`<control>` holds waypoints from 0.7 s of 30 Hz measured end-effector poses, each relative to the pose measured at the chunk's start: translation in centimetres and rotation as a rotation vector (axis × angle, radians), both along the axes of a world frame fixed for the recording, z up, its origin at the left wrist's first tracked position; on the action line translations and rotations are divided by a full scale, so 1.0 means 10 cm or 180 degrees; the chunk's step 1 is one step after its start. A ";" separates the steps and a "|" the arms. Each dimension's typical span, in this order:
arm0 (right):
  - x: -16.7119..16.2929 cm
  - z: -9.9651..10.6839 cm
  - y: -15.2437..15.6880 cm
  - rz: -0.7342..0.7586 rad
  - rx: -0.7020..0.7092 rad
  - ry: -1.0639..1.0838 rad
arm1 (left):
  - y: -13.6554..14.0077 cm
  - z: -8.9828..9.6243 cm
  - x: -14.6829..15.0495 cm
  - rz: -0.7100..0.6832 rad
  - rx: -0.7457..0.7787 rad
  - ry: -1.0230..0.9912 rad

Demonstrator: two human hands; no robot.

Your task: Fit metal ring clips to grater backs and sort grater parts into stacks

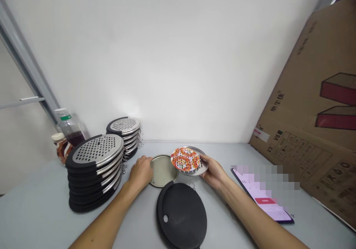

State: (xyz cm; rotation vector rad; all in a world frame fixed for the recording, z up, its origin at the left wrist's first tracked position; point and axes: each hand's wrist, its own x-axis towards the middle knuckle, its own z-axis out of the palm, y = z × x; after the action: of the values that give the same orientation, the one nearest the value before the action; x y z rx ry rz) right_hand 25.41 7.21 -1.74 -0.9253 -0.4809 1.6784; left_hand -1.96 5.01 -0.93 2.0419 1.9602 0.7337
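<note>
My left hand (pixel 142 171) grips the left edge of a shallow, greenish-beige round tray (pixel 163 171) with a shiny rim. My right hand (pixel 213 170) is closed on the right rim of a round metal grater plate (pixel 198 170), which overlaps the tray's right side. On the plate lies a round printed disc (pixel 184 159) in orange and white. In front of both hands is a black round cover (pixel 185 215) with a small hole and a metal ring at its edge. My fingertips beneath the plate are hidden.
At left stand two stacks of black-edged round graters, a nearer stack (pixel 97 167) and a farther one (pixel 125 130). Behind them are a jar (pixel 60 147) and a bottle (pixel 69 126). A tablet (pixel 261 197) lies at right, beside a large cardboard box (pixel 311 130).
</note>
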 end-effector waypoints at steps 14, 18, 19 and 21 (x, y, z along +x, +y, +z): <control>-0.19 0.16 -0.21 0.0441 0.0571 0.0266 | -0.27 0.16 0.46 -0.1292 0.0696 -0.0433; -0.27 0.20 -0.32 0.0639 0.0725 0.0143 | -0.33 0.12 0.49 -0.1391 0.0410 -0.0593; -0.28 0.21 -0.33 0.0660 0.0769 0.0088 | -0.32 0.12 0.47 -0.1420 0.0351 -0.0563; -0.29 0.21 -0.35 0.0699 0.0890 0.0011 | -0.31 0.11 0.43 -0.1472 0.0293 -0.0529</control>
State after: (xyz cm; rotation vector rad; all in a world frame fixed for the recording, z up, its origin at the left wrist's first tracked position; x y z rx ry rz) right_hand 22.53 3.70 0.34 -0.6832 -0.8164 1.7523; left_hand 2.35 1.89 0.17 2.2809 1.3145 0.8571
